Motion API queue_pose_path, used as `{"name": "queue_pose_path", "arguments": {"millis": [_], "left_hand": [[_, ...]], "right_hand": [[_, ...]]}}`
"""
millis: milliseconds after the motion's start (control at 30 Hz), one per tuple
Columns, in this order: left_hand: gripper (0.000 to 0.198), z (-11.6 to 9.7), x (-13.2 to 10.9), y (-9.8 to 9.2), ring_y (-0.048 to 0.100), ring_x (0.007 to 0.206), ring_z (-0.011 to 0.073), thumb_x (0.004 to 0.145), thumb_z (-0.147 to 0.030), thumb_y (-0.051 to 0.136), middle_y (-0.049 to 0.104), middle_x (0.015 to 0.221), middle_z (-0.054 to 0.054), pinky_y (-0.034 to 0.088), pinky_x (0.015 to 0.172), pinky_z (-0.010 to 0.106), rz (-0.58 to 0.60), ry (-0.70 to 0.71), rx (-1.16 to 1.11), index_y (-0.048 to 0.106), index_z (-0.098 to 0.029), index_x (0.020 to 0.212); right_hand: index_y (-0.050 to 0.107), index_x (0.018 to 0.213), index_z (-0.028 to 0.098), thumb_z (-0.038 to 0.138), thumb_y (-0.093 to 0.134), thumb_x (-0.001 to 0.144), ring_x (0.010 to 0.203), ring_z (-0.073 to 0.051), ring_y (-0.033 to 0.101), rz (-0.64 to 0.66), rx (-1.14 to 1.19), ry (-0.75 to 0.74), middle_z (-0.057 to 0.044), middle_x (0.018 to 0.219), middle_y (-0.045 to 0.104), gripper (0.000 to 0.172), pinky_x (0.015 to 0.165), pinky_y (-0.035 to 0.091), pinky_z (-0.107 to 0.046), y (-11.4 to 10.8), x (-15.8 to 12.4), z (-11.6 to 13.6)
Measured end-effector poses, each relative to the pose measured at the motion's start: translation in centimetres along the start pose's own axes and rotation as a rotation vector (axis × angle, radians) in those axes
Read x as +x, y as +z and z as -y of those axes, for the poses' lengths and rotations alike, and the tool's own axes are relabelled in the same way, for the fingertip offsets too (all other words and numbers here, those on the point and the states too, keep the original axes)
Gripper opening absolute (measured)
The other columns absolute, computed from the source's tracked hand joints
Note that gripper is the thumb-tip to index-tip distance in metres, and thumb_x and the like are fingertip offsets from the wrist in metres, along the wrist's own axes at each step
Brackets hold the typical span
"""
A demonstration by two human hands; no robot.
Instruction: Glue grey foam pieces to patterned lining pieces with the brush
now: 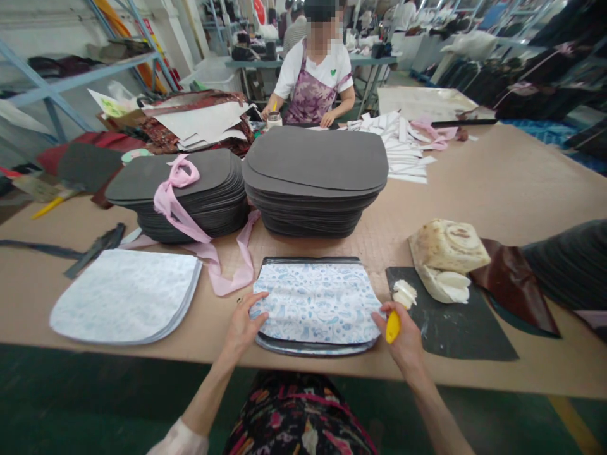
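Note:
A blue-patterned white fabric piece (317, 302) lies on a dark foam pad at the table's near edge. My left hand (243, 325) rests on its left edge, fingers spread flat. My right hand (402, 333) is at the fabric's right edge, closed around a small yellow tool (392, 327). Just right of that hand sits a dark mat (450, 322) with a white lump (404, 294) and a big beige sponge block (446, 256).
Two tall stacks of dark grey foam pads (315, 180) stand behind, the left one (184, 196) tied with pink ribbon. A finished stack of white-faced pads (126, 294) lies at left. A person works across the table (512, 183). White strips (403, 142) lie far right.

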State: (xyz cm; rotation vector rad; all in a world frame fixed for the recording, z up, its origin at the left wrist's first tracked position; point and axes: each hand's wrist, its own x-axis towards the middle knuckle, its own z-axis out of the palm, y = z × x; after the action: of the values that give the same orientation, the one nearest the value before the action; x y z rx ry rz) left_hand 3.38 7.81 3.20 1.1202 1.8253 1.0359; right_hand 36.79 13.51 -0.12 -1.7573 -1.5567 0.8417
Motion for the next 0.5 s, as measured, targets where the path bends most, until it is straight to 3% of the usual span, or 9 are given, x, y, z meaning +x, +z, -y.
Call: {"name": "queue_pose_path", "arguments": {"millis": [133, 300, 400, 500], "left_hand": [[0.038, -1.9, 0.7, -0.7, 0.056, 0.1, 0.0291, 0.054, -0.028, 0.07, 0.064, 0.1, 0.009, 0.04, 0.093, 0.045, -0.012, 0.018, -0.056, 0.067, -0.018, 0.09], [0.045, -5.7, 1.8, -2.3, 0.044, 0.12, 0.0242, 0.06, -0.035, 0.07, 0.053, 0.123, 0.006, 0.035, 0.101, 0.034, -0.067, 0.103, -0.13, 0.063, -0.022, 0.103], [0.044, -4.7, 1.5, -1.8, 0.056, 0.104, 0.0257, 0.058, -0.034, 0.071, 0.061, 0.11, 0.009, 0.044, 0.09, 0.037, -0.023, 0.043, -0.137, 0.064, -0.017, 0.099], [0.043, -1.5, 0.7, -0.7, 0.062, 0.088, 0.0263, 0.056, -0.033, 0.071, 0.067, 0.097, 0.01, 0.05, 0.077, 0.039, 0.019, -0.051, -0.122, 0.066, -0.015, 0.094]], "right_hand": [[0.051, 0.08, 0.021, 0.051, 0.062, 0.066, 0.055, -0.014, 0.049, -0.022, 0.096, -0.036, 0.002, 0.064, 0.049, 0.035, 0.053, 0.042, -0.027, -1.4, 0.9, 2.0], [0.049, 0.085, 0.021, 0.047, 0.062, 0.07, 0.061, -0.012, 0.049, -0.122, 0.179, -0.09, 0.002, 0.073, 0.048, 0.033, 0.059, 0.043, -0.025, -3.5, 2.2, 5.0], [0.05, 0.083, 0.02, 0.046, 0.062, 0.069, 0.059, -0.013, 0.047, -0.067, 0.141, -0.091, 0.002, 0.07, 0.047, 0.032, 0.056, 0.042, -0.025, -2.8, 2.1, 4.1], [0.051, 0.079, 0.02, 0.045, 0.062, 0.067, 0.054, -0.013, 0.046, 0.013, 0.088, -0.059, 0.003, 0.063, 0.046, 0.03, 0.052, 0.04, -0.026, -1.2, 1.2, 1.5]]}}
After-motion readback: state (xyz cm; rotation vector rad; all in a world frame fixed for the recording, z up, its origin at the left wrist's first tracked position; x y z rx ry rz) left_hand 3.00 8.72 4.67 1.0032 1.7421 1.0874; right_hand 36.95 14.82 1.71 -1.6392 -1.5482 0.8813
